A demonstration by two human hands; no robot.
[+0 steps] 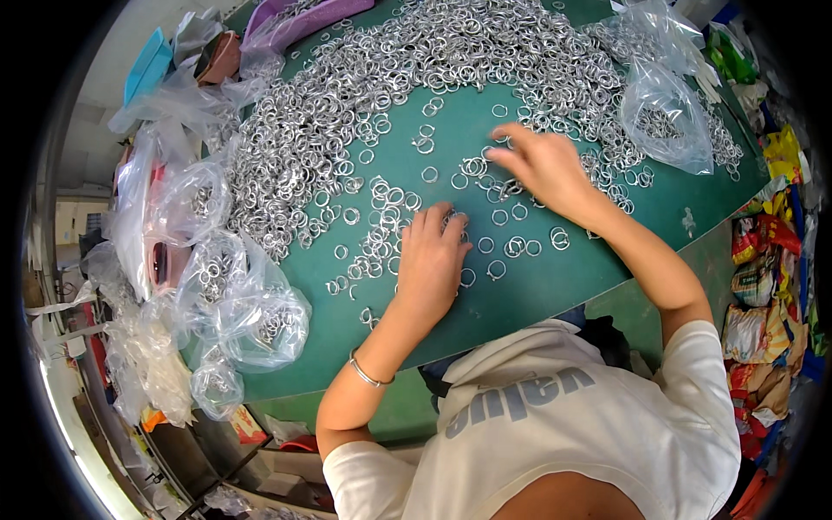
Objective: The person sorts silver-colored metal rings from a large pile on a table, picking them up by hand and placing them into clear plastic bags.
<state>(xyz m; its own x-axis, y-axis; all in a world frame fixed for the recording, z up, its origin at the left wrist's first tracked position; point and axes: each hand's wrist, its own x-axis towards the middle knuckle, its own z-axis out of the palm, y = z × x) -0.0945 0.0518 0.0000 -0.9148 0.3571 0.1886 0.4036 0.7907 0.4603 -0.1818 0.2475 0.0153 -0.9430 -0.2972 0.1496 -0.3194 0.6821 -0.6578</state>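
Small silver metal rings (pixel 468 52) lie in a wide heap that curves round the far and left side of a green tabletop (pixel 555 286). My left hand (pixel 431 264) rests palm down over a looser cluster of rings (pixel 386 221), its fingers bent and slightly apart. A bangle (pixel 368 370) circles my left wrist. To the right, my right hand (pixel 550 173) hovers just above some scattered rings (pixel 475 166), thumb and forefinger apart with nothing visible between them. Its other fingers are partly hidden. Single rings (pixel 496 269) lie between and below my hands.
Clear plastic bags (pixel 260 316) with rings inside line the left edge, and another bag (pixel 666 117) lies at the far right. A purple tray (pixel 303 22) and a blue container (pixel 148 65) stand at the far left. Colourful packages (pixel 754 286) are piled beyond the right edge.
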